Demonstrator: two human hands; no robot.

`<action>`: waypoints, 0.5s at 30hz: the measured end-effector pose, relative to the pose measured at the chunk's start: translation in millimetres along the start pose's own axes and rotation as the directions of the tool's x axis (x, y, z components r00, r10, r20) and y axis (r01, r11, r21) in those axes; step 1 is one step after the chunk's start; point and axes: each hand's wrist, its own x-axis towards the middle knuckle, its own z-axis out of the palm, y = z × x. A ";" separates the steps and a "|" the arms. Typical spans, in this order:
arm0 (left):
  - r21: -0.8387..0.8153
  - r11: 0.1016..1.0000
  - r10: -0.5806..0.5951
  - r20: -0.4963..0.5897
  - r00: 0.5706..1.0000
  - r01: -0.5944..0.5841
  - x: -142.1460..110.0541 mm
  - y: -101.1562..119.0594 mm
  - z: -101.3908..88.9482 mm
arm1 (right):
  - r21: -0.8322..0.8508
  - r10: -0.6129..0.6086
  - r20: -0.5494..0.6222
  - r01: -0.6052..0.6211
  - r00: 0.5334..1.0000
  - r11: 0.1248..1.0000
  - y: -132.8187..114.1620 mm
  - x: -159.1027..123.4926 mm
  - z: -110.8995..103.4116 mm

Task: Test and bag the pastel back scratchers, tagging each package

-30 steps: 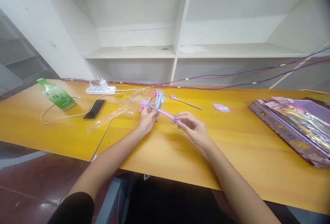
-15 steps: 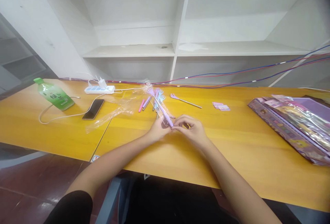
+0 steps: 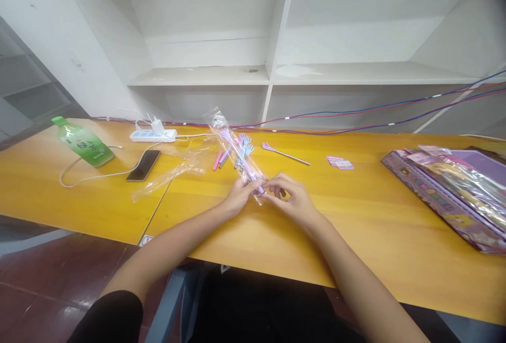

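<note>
Table edge (image 3: 276,271) bodyward of left hand (image 3: 238,197) and right hand (image 3: 291,196) | cards (image 3: 340,163) off beyond right hand | left grips lilac scratcher (image 3: 248,166) in clear sleeve (image 3: 216,118), slanting forward-left | right's fingers curled at near end, cannot tell if gripping

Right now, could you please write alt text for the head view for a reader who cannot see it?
The left hand holds a purple back scratcher in a clear sleeve over a wooden table, the right hand at its near end. More purple and blue scratchers lie beyond; a green bottle and phone are at left, packages at right.
</note>
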 end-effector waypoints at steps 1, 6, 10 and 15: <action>0.003 1.000 0.005 -0.026 1.000 -0.005 1.0 1.1 -0.7 | -0.004 -0.014 0.027 0.015 1.000 1.000 0.5 -0.4 -0.2; -0.064 0.998 -0.022 -0.063 0.998 0.018 6.4 11.3 -5.2 | -0.043 -0.073 0.100 0.078 0.992 0.996 7.2 -3.5 1.5; -0.051 0.998 -0.039 -0.024 0.999 0.038 6.8 14.4 -6.0 | -0.085 -0.123 0.002 0.123 0.992 0.989 8.5 -3.8 2.5; -0.042 0.998 -0.044 0.036 0.998 0.046 5.3 9.5 -4.5 | -0.111 -0.153 -0.064 0.145 0.986 0.983 1.3 -0.1 2.0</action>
